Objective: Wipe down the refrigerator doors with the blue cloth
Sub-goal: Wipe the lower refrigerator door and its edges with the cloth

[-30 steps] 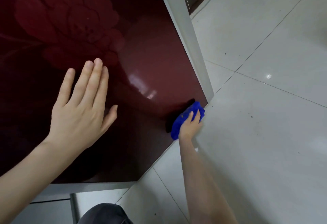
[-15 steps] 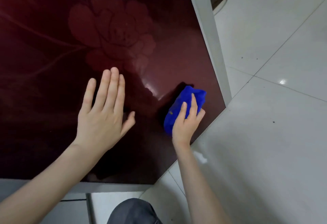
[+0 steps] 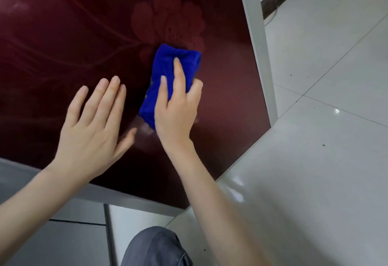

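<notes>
The dark red glossy refrigerator door (image 3: 63,35) with a faint flower pattern fills the upper left. A folded blue cloth (image 3: 168,64) lies flat against it just below the flower. My right hand (image 3: 174,114) holds the cloth against the door, two fingers stretched over it and the outer fingers curled round its right edge. My left hand (image 3: 92,127) rests flat on the door to the left of the cloth, fingers straight and close together.
A grey frame (image 3: 256,35) runs down the door's right edge and another strip along its bottom. White floor tiles (image 3: 315,160) spread to the right. My knee in grey trousers (image 3: 155,247) shows at the bottom. A dark doorway base sits at the top right.
My right hand has slid the cloth from the door's lower right corner up and left toward the flower. My left hand stays flat on the door.
</notes>
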